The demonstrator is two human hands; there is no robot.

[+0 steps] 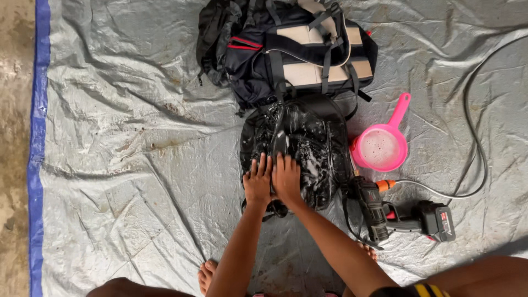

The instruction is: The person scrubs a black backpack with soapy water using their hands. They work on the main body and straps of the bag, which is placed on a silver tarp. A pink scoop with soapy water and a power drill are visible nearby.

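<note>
Black, soapy small bag (pixel 300 148) lies flat at mid-tarp (pixel 121 165); likely soft, waterlogged, slick with suds. Safest grip probably the strap or edges. Left hand (pixel 257 180) and right hand (pixel 286 177) press flat on it, fingers spread, holding nothing. Behind the bag: larger backpack (pixel 286 49). Right of it: pink scoop (pixel 380 146), spray gun (pixel 404 217), hose (pixel 473 143); nothing blocks.

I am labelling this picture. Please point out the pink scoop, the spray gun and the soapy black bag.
pink scoop (pixel 379 148), head view, on its sudsy bowl.
spray gun (pixel 373 212), head view, on its black barrel.
soapy black bag (pixel 316 135), head view, on its wet upper side.
</note>
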